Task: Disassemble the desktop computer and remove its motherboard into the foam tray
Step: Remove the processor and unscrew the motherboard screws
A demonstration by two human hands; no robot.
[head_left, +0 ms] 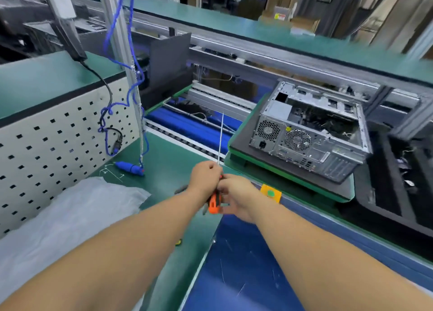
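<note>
A grey desktop computer case (311, 135) lies on its side with the side panel off, on a black pad over a green pallet (236, 146) at the right. Its inside is dark and blurred. Both hands meet in front of me, left of the case. My left hand (205, 178) grips the upper part of an orange-handled screwdriver (214, 204), whose long thin shaft (220, 139) points up. My right hand (236, 197) holds the handle lower down. A black foam tray (398, 189) sits at the far right.
A blue tool (130, 167) on a blue coiled cord lies on the green bench at the left, by a white pegboard panel (58, 142). Clear plastic sheeting (70, 217) covers the near left. A yellow-and-green button (271, 193) sits at the bench edge. A blue mat (246, 264) lies below.
</note>
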